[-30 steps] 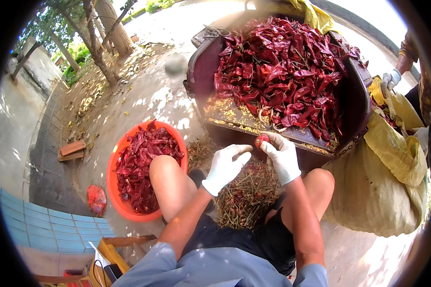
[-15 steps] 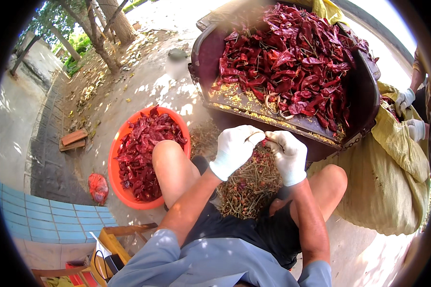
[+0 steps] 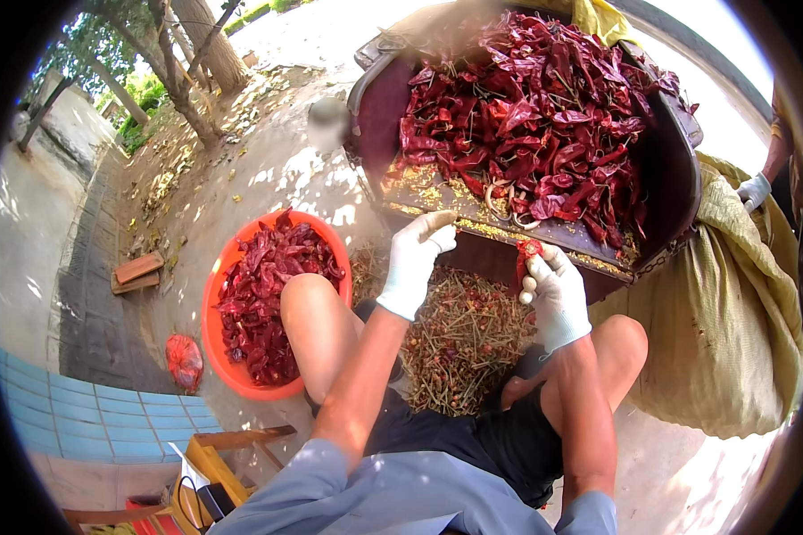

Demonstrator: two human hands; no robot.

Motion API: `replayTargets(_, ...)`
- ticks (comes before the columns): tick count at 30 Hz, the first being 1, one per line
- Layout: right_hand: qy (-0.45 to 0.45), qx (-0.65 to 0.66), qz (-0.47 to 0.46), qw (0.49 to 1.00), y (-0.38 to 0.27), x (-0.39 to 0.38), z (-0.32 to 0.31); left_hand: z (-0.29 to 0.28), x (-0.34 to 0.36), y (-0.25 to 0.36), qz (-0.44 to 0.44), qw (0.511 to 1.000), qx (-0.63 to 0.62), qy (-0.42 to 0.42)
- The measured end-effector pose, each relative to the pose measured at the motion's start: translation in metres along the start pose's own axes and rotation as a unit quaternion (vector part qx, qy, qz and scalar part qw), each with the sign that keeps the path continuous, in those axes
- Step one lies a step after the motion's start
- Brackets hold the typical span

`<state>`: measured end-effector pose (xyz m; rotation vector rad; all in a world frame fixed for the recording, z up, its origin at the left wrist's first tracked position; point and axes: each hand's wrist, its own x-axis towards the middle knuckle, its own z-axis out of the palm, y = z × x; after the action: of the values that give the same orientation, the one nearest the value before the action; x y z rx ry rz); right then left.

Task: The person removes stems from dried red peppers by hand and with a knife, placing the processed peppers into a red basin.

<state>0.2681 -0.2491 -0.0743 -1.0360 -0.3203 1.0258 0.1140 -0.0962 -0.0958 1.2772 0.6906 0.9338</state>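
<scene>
Head view: the hands have parted since half a second ago. The left hand (image 3: pixel 417 260) now reaches up to the barrow's (image 3: pixel 678 160) front lip, fingers loosely curled on nothing. The right hand (image 3: pixel 554 294) stays low, its grip clamped on a red chilli (image 3: pixel 526 256) standing roughly upright above the stem pile (image 3: pixel 459 343).

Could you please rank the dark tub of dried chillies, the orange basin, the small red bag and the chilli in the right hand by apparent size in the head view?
1. Dark tub, largest.
2. Orange basin.
3. Small red bag.
4. Chilli in the right hand, smallest; it lies nearer the camera, so its true size is less sure.
</scene>
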Motion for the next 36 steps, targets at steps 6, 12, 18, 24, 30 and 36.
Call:
replayTargets(6, -0.051, -0.050, 0.011, 0.997, -0.008, 0.000, -0.014, 0.034, 0.031, 0.006, 0.180, 0.847, 0.490, -0.102)
replayTargets(12, 0.004, 0.017, 0.022, 1.000, -0.006, 0.004, -0.018, 0.054, 0.059, -0.017, 0.278, 0.664, 0.676, -0.160)
replayTargets(18, -0.009, -0.008, 0.044, 0.999, 0.004, 0.015, -0.015, 0.003, 0.080, -0.015, 0.360, 0.645, 0.650, -0.179)
replayTargets(24, -0.014, -0.004, 0.080, 0.997, 0.018, 0.036, -0.011, -0.011, 0.071, 0.007, 0.179, 0.838, 0.499, -0.128)
replayTargets(30, -0.097, 0.090, 0.075, 0.988, 0.033, 0.054, -0.006, -0.024, 0.023, 0.005, 0.020, 0.925, 0.370, -0.089)
replayTargets(36, -0.130, 0.119, 0.099, 0.979, 0.026, 0.054, -0.006, -0.015, 0.002, 0.005, 0.103, 0.871, 0.457, -0.150)
